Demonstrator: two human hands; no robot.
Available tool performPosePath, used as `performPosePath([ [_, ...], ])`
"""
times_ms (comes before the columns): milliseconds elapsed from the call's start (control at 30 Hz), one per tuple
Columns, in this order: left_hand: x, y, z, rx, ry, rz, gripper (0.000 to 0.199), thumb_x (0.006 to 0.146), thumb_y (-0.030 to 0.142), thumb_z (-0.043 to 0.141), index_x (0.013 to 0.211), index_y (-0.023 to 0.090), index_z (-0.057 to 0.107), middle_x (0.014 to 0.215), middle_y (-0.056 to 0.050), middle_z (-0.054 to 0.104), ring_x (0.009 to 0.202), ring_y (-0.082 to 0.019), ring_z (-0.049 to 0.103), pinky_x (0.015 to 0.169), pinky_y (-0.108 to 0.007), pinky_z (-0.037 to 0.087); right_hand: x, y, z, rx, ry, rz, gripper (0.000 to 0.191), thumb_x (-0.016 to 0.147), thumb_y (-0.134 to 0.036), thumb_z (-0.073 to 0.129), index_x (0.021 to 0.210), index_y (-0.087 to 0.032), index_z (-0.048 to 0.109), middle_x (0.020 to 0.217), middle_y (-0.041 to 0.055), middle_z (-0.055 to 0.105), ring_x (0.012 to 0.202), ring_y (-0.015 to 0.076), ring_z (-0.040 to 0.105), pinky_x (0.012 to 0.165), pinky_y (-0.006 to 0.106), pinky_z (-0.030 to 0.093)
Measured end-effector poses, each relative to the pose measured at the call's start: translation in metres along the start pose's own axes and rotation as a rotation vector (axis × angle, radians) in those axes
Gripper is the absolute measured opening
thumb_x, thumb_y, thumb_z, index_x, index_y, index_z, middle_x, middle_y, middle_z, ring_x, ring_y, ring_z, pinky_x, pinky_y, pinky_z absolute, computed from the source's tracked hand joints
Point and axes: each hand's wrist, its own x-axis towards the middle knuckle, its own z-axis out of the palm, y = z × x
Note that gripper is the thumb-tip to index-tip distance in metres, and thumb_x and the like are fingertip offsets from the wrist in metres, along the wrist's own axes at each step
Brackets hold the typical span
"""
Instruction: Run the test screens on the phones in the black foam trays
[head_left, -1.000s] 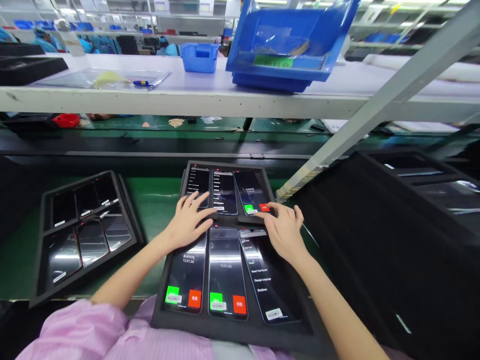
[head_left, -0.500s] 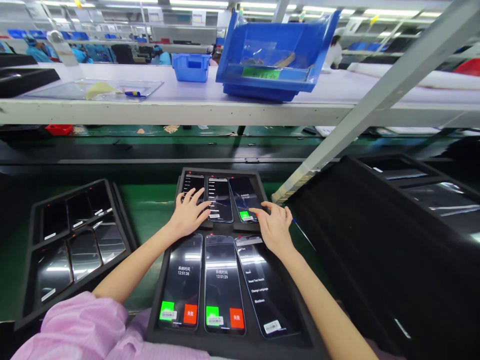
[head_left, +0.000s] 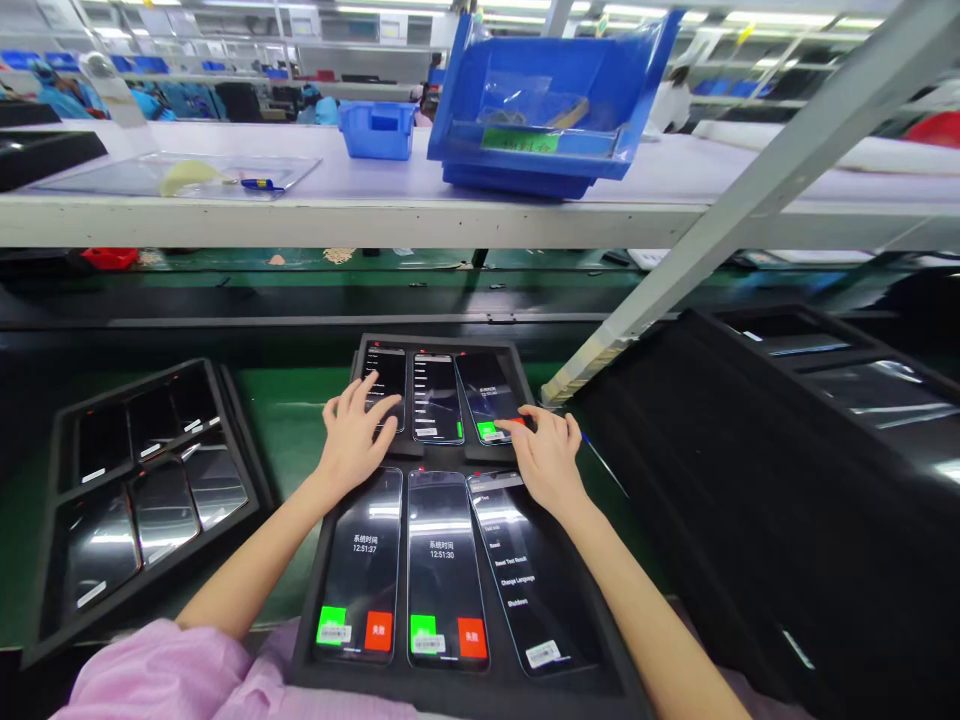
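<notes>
A black foam tray (head_left: 444, 458) in front of me carries several lit phones in two rows. My left hand (head_left: 354, 432), fingers spread and holding nothing, hovers over the back left phone (head_left: 390, 420), which shows a menu list. Beside it lies the back middle phone (head_left: 437, 395), also with a list. My right hand (head_left: 551, 455) has a fingertip at the green and red buttons of the tilted back right phone (head_left: 484, 375). Front left phone (head_left: 366, 570) and front middle phone (head_left: 448, 580) show clocks with green and red squares; the front right phone (head_left: 536, 590) shows a menu.
Another tray of dark phones (head_left: 259, 470) lies at the left. Stacked black trays (head_left: 720, 480) fill the right side. A slanted metal post (head_left: 720, 230) rises behind my right hand. On the shelf (head_left: 360, 225) stand blue bins (head_left: 551, 100); people in blue work far behind.
My left hand has moved left, off the back middle phone's edge. A green square now shows on that phone. My right fingertip has shifted slightly left, and the clocks have advanced.
</notes>
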Motion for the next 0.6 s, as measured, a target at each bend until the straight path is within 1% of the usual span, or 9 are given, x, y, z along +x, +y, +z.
performPosePath([
  [67, -0.007, -0.002, -0.003, -0.038, 0.0, -0.058, 0.036, 0.089, 0.03, 0.037, 0.119, 0.026, 0.056, 0.143, -0.012, 0.032, 0.13, -0.032, 0.028, 0.097, -0.056, 0.027, 0.0, -0.001, 0.0, -0.005, -0.022, -0.015, 0.047, 0.093, -0.03, 0.02, 0.101, -0.026, 0.067, 0.109, 0.0081, 0.052, 0.112, 0.0224, 0.044, 0.104, 0.055, 0.02],
  [100, -0.009, -0.003, -0.004, -0.049, -0.018, -0.05, 0.036, 0.089, 0.029, 0.037, 0.119, 0.027, 0.056, 0.144, -0.012, 0.03, 0.131, -0.032, 0.026, 0.098, -0.056, 0.026, 0.0, -0.002, 0.0, -0.006, -0.029, -0.022, 0.047, 0.093, -0.03, 0.02, 0.101, -0.026, 0.066, 0.109, 0.008, 0.052, 0.112, 0.0224, 0.044, 0.104, 0.055, 0.02],
  [200, -0.009, -0.002, -0.005, -0.039, -0.091, 0.069, 0.035, 0.089, 0.029, 0.037, 0.115, 0.03, 0.06, 0.145, -0.009, 0.029, 0.133, -0.033, 0.02, 0.101, -0.058, 0.02, 0.0, -0.003, 0.0, -0.005, -0.028, -0.033, 0.047, 0.094, -0.03, 0.02, 0.101, -0.026, 0.066, 0.109, 0.0077, 0.052, 0.112, 0.0226, 0.044, 0.104, 0.055, 0.02],
  [333, 0.002, 0.006, -0.002, 0.007, -0.15, 0.225, 0.033, 0.089, 0.036, 0.04, 0.115, 0.032, 0.06, 0.145, -0.007, 0.032, 0.133, -0.034, 0.021, 0.103, -0.058, 0.015, -0.001, -0.003, 0.0, -0.029, -0.038, -0.045, 0.048, 0.094, -0.029, 0.02, 0.101, -0.025, 0.067, 0.111, 0.0087, 0.052, 0.112, 0.023, 0.043, 0.104, 0.056, 0.02],
  [433, 0.011, 0.009, 0.001, 0.027, -0.223, 0.293, 0.032, 0.089, 0.04, 0.041, 0.108, 0.03, 0.065, 0.144, -0.006, 0.034, 0.133, -0.035, 0.024, 0.104, -0.059, 0.015, -0.001, -0.005, 0.0, -0.055, -0.062, -0.052, 0.048, 0.094, -0.029, 0.02, 0.1, -0.025, 0.067, 0.113, 0.0088, 0.051, 0.114, 0.0229, 0.043, 0.105, 0.056, 0.019],
  [533, 0.013, 0.009, -0.001, 0.027, -0.259, 0.295, 0.034, 0.09, 0.041, 0.04, 0.11, 0.029, 0.064, 0.144, -0.008, 0.034, 0.133, -0.035, 0.025, 0.104, -0.06, 0.014, 0.001, -0.007, -0.001, -0.076, -0.082, -0.063, 0.049, 0.094, -0.03, 0.02, 0.097, -0.024, 0.068, 0.116, 0.0092, 0.05, 0.114, 0.0235, 0.042, 0.105, 0.057, 0.018],
  [600, 0.005, 0.008, -0.007, -0.007, -0.232, 0.246, 0.035, 0.09, 0.039, 0.038, 0.117, 0.03, 0.059, 0.145, -0.008, 0.031, 0.133, -0.034, 0.023, 0.104, -0.06, 0.013, 0.0, -0.007, -0.004, -0.068, -0.056, -0.053, 0.048, 0.094, -0.029, 0.02, 0.099, -0.024, 0.068, 0.115, 0.0093, 0.05, 0.114, 0.0236, 0.043, 0.105, 0.057, 0.018],
])
